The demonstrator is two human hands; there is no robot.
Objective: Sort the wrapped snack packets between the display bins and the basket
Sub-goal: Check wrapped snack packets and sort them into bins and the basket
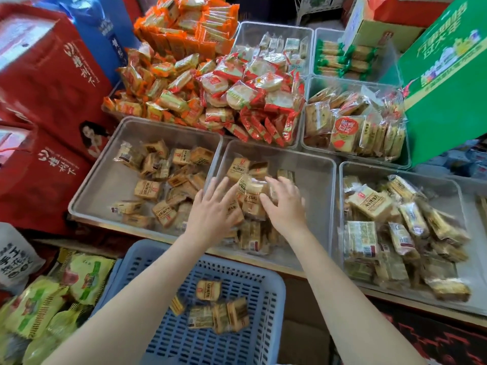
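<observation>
Both hands reach into the middle clear display bin [320,180], which holds several tan wrapped snack packets [238,167]. My left hand [214,209] lies with straight, spread fingers on the packets. My right hand [286,204] has its fingers curled around a small clump of packets [253,188] between the two hands. Below my arms sits a blue slotted basket [263,283] with several of the same tan packets [208,289] on its floor. The clear bin to the left [105,180] holds more tan packets.
A clear bin [448,191] at the right holds larger yellowish packets. Behind are bins piled with orange and red packets [237,96] and green-ended ones [332,59]. Red boxes [50,83] stand at left, a green box [445,83] at right, green bags [37,306] lower left.
</observation>
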